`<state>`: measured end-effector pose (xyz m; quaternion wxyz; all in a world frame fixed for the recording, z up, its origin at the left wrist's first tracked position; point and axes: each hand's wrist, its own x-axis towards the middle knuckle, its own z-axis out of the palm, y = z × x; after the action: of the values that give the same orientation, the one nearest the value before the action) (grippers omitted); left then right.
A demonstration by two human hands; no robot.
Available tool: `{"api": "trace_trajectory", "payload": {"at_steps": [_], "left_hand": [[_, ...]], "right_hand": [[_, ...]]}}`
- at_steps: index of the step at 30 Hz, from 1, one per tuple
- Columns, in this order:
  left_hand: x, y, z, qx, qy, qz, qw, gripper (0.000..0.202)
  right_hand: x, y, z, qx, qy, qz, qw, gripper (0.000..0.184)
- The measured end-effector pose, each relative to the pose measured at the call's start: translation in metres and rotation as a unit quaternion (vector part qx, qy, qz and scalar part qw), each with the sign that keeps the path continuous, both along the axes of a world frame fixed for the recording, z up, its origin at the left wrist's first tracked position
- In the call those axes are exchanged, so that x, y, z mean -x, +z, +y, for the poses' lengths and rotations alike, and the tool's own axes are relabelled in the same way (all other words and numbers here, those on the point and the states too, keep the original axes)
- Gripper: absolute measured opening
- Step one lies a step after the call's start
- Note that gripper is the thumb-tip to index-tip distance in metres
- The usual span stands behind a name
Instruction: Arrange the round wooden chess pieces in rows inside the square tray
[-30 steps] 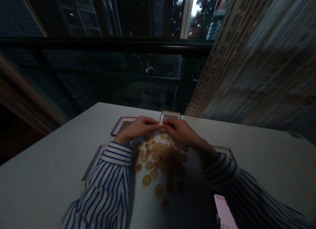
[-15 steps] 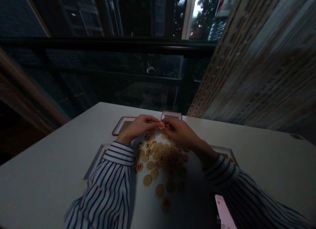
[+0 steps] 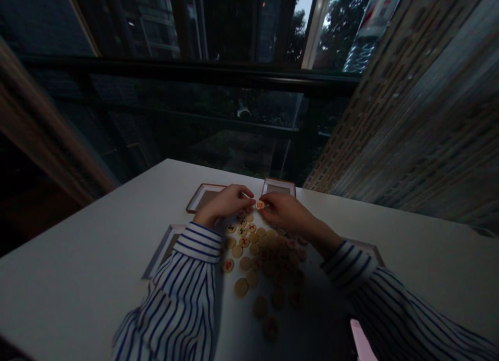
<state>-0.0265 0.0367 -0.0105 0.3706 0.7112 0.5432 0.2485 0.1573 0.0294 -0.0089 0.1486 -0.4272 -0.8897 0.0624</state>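
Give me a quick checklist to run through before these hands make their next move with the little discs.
1. Red-marked disc gripped by the right hand: ok, held at the fingertips.
2. Left hand clear of that disc: cannot tell; its fingertips are very close.
3. Loose discs resting on the white table: ok, spread out.
4. Loose discs well lit: not ok; many lie in shadow.
5. Contents of the near right tray: cannot tell; the right sleeve hides part.

Matt, wood-like xiangqi pieces (image 3: 240,287) at lower centre; smooth white tabletop (image 3: 78,262); soft cloth striped sleeves (image 3: 171,304); clear, shiny plastic bottle (image 3: 370,28) at upper right; glossy dark railing (image 3: 218,72) across the upper frame.
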Motion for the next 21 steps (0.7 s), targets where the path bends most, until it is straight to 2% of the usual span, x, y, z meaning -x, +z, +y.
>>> {"api": "trace_trajectory", "payload": {"at_steps": [3, 6, 10, 16, 21], "left_hand": [[0.009, -0.006, 0.003, -0.082, 0.062, 0.133, 0.986, 0.023], [0.017, -0.012, 0.006, -0.102, 0.085, 0.196, 0.972, 0.023], [0.021, -0.016, 0.009, -0.098, 0.091, 0.197, 0.971, 0.026], [0.023, -0.017, 0.010, -0.098, 0.093, 0.207, 0.969, 0.028], [0.026, -0.020, 0.011, -0.102, 0.087, 0.203, 0.970, 0.030]], "right_hand": [[0.002, -0.009, 0.009, 0.011, -0.009, -0.055, 0.998, 0.030], [0.004, -0.018, 0.015, 0.002, -0.021, -0.108, 0.994, 0.032], [0.008, -0.025, 0.019, -0.006, -0.027, -0.146, 0.989, 0.033], [0.011, -0.026, 0.021, 0.015, -0.035, -0.174, 0.984, 0.031], [0.015, -0.025, 0.022, -0.006, 0.008, -0.142, 0.990, 0.030]]}}
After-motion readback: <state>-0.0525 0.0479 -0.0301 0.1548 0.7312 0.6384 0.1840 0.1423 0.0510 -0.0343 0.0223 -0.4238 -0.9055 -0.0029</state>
